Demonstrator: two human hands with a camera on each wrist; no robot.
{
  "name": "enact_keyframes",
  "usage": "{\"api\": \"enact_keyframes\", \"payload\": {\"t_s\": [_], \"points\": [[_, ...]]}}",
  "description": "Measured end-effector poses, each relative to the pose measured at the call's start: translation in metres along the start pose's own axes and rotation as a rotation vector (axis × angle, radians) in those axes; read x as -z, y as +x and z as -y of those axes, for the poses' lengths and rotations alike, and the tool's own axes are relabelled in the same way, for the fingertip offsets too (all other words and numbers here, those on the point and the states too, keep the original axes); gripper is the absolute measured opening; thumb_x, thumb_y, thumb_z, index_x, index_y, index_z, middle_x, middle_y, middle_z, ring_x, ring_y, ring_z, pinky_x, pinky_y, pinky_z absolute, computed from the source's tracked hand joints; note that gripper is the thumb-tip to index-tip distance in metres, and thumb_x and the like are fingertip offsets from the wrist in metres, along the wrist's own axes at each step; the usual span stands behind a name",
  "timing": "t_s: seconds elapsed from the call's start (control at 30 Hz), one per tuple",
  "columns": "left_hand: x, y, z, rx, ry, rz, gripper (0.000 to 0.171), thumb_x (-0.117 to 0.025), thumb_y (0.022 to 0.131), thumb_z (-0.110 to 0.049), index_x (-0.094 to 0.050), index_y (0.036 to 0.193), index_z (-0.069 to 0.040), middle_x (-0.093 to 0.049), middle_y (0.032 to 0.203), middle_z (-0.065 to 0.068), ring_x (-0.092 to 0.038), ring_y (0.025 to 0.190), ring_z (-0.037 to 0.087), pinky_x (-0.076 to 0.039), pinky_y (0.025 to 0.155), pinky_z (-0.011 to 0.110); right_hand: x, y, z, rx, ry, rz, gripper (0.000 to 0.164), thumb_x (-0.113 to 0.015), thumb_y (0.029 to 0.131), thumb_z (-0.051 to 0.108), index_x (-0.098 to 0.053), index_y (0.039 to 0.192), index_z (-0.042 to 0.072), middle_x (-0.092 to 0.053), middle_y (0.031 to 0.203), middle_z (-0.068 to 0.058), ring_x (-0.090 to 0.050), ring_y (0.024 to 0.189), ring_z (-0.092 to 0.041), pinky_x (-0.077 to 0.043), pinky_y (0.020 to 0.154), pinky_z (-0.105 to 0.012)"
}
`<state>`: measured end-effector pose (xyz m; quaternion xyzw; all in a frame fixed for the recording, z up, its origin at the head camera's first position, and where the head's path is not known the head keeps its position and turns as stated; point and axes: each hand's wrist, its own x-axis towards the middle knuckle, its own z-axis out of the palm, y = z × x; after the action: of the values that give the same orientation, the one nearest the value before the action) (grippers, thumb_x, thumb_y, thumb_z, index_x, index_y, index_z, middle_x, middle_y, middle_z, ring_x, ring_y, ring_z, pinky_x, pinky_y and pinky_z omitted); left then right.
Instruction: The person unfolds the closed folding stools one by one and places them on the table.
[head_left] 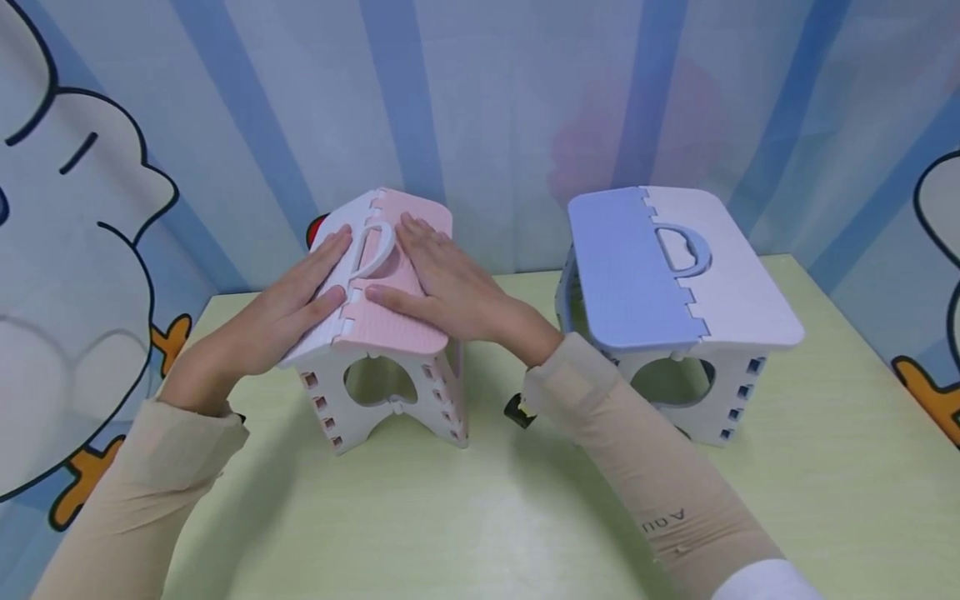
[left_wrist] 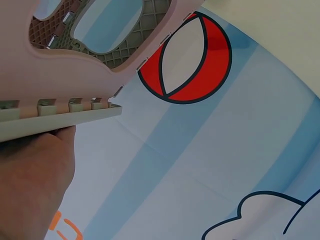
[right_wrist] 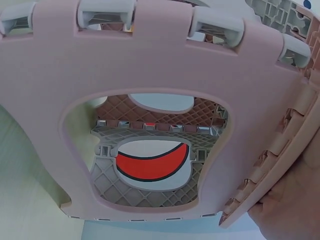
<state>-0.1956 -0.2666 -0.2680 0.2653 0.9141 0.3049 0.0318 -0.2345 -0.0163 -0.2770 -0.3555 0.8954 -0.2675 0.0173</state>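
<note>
A pink-and-white folding step stool (head_left: 401, 321) stands on the table at left centre, its two seat halves sloping down from a raised middle seam. A white loop handle (head_left: 384, 250) sticks up at that seam. My left hand (head_left: 273, 317) rests with straight fingers on the white half. On the pink half lies my right hand (head_left: 453, 287), its fingers extended and thumb spread toward the seam. From below, the left wrist view shows the left hand (left_wrist: 37, 185) under the seat edge. In the right wrist view, the right hand (right_wrist: 295, 200) is beside the pink side panel (right_wrist: 150, 65).
A blue-and-white folding stool (head_left: 622, 267) stands to the right, its seat flat. A small dark object (head_left: 517, 411) lies on the pale green table (head_left: 465, 517) near the right sleeve. Behind hangs a striped blue curtain (head_left: 487, 125) with cartoon prints.
</note>
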Motion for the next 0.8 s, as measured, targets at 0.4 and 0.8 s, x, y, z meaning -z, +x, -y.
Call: {"api": "enact_keyframes", "payload": {"t_s": [0.4,0.8], "points": [[-0.0012,0.0010,0.0004,0.000,0.030,-0.005,0.066,-0.038,0.106,-0.038,-0.002,0.161,-0.031,0.002,0.167,-0.004,0.002,0.152,0.024,-0.007,0.111,0.072,0.0023,-0.0006,-0.0010,0.024,0.008,-0.002,0.094,-0.044,0.098,0.063,-0.002,0.159,0.006,0.002,0.167,-0.005,0.007,0.150,-0.011,0.003,0.119,-0.026],[-0.0017,0.0004,-0.0013,-0.009,0.042,-0.011,0.068,-0.041,0.105,-0.036,-0.004,0.162,-0.028,0.000,0.167,-0.006,0.002,0.152,0.022,-0.008,0.113,0.070,0.0045,-0.0017,-0.0009,0.004,-0.008,0.015,0.095,-0.044,0.097,0.066,-0.002,0.160,0.008,0.001,0.167,-0.002,0.007,0.149,-0.008,0.004,0.118,-0.024]]}}
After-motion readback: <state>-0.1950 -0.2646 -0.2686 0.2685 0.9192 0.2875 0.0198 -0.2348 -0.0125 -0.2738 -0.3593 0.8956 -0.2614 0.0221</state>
